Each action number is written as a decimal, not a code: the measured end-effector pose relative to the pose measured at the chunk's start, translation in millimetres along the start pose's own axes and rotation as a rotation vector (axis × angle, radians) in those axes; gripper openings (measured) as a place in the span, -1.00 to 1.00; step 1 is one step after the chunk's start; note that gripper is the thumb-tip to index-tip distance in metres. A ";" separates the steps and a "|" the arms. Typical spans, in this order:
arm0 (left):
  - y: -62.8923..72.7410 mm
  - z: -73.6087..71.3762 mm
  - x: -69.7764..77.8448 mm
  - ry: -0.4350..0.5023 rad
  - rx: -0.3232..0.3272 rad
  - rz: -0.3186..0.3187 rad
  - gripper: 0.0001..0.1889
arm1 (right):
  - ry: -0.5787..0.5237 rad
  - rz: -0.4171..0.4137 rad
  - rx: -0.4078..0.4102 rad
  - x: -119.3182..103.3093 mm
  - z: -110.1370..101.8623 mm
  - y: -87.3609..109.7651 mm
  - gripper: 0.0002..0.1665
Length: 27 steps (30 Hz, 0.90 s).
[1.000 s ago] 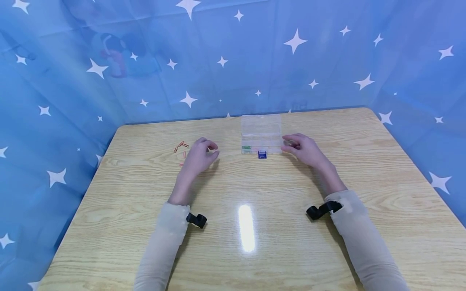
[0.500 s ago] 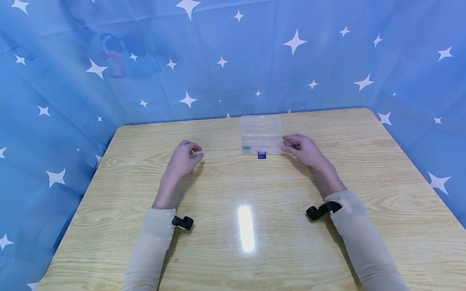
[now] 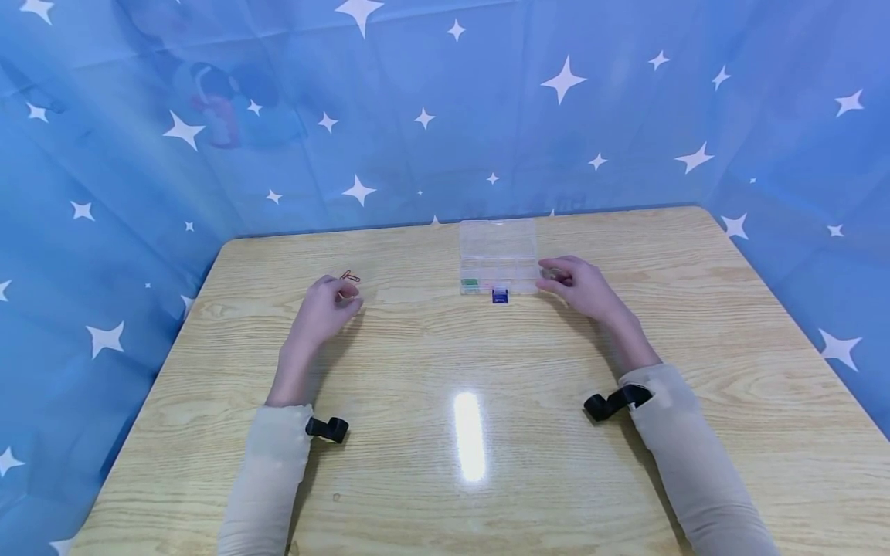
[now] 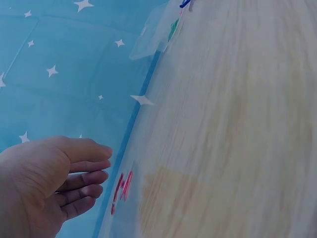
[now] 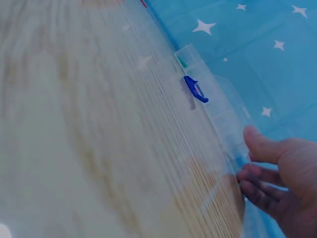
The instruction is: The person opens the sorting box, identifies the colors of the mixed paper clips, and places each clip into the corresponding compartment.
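Observation:
My left hand (image 3: 324, 310) hovers over the left part of the table, next to red paper clips (image 3: 350, 276); its fingers are loosely bent with nothing seen between them. In the left wrist view several paper clips (image 4: 122, 187) lie just beyond the fingertips. The hand hides some of them from the head camera. At the back stands a clear plastic compartment box (image 3: 498, 262), lid raised, with green pieces (image 3: 470, 283) in its front left compartment. My right hand (image 3: 580, 287) is at the box's right end, relaxed fingertips and thumb right at its edge.
A blue latch (image 3: 500, 296) sticks out at the front of the box. Behind the table's back edge hangs a blue curtain (image 3: 389, 147) with white stars. Light glares off the wooden tabletop (image 3: 417, 371) near the middle.
My left hand has moved left across the paper clips, covering them half a second ago; a couple now show past its fingers. The right hand and the box have stayed put.

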<state>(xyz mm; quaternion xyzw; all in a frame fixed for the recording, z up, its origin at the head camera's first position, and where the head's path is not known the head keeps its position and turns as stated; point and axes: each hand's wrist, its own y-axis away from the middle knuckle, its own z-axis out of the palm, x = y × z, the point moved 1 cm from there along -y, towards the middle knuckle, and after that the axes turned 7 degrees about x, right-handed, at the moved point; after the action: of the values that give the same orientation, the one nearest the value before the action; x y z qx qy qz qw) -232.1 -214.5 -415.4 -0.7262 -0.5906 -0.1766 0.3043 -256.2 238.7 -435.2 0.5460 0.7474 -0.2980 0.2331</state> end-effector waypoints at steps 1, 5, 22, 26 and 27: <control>1.2 -1.3 -0.9 -0.001 -0.006 0.001 -0.76 | 0.000 -0.002 0.000 -0.4 -0.2 0.1 -0.37; 5.0 -5.3 -5.8 -0.011 -0.032 -0.001 -0.74 | -0.002 -0.003 -0.001 -0.9 0.0 0.5 -0.37; 8.8 -12.6 -19.9 -0.064 -0.098 -0.047 -0.82 | 0.001 0.023 -0.007 -0.6 -0.4 0.9 -0.36; 9.1 -13.8 -21.2 -0.069 -0.109 -0.053 -0.83 | -0.001 0.021 -0.007 -0.2 -1.0 0.4 -0.36; 9.0 -14.1 -21.4 -0.069 -0.113 -0.055 -0.83 | -0.001 0.019 -0.006 -0.3 -1.2 0.2 -0.36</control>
<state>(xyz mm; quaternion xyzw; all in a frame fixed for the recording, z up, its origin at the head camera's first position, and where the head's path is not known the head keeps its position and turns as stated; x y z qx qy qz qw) -227.0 -240.7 -420.0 -0.7315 -0.6096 -0.1927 0.2372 -255.9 239.4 -434.2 0.5523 0.7429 -0.2939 0.2380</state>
